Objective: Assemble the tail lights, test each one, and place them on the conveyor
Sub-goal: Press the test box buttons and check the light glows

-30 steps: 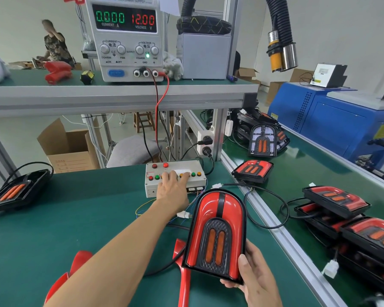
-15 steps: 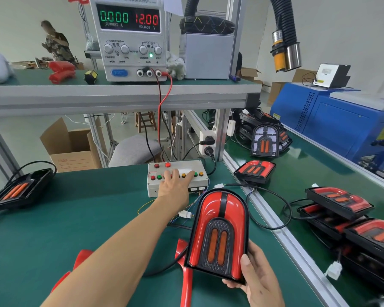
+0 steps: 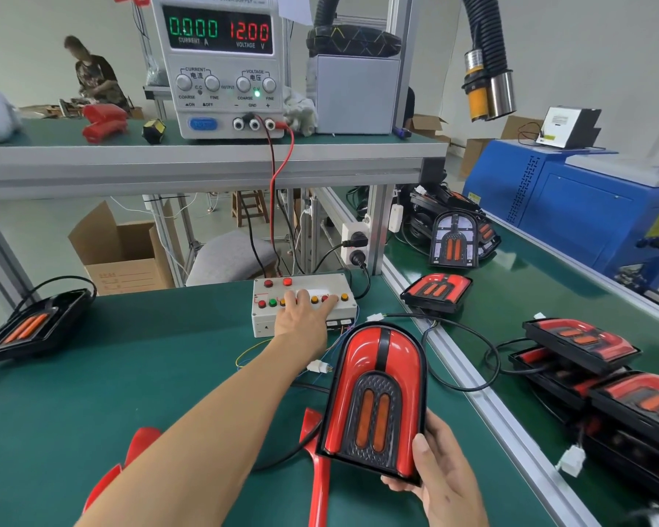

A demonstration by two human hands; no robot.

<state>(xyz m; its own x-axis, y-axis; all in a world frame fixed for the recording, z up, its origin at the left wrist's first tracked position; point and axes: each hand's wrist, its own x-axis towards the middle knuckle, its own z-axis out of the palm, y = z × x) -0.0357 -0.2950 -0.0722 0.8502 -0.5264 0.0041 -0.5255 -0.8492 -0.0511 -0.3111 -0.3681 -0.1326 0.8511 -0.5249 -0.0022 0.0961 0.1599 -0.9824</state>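
Note:
My right hand [image 3: 440,477] grips the lower edge of a red and black tail light [image 3: 375,397], holding it tilted up above the green bench; its lamps look unlit. A black cable runs from it toward a white connector [image 3: 317,367]. My left hand [image 3: 301,317] reaches forward with fingers spread on the buttons of the white test box [image 3: 335,287]. The power supply [image 3: 221,66] on the shelf reads 0.000 A and 12.00 V. Several finished tail lights [image 3: 581,338] lie on the conveyor [image 3: 510,298] to the right.
Another tail light [image 3: 31,325] with a cable lies at the bench's left edge. Red plastic parts [image 3: 316,469] lie near the front edge under my arm. An aluminium rail [image 3: 472,378] separates bench and conveyor. A blue machine [image 3: 586,207] stands beyond it; a person works far back left.
My left hand stays on the test box buttons and my right hand keeps the tail light tilted up. The supply reading is unchanged; only my head has shifted slightly.

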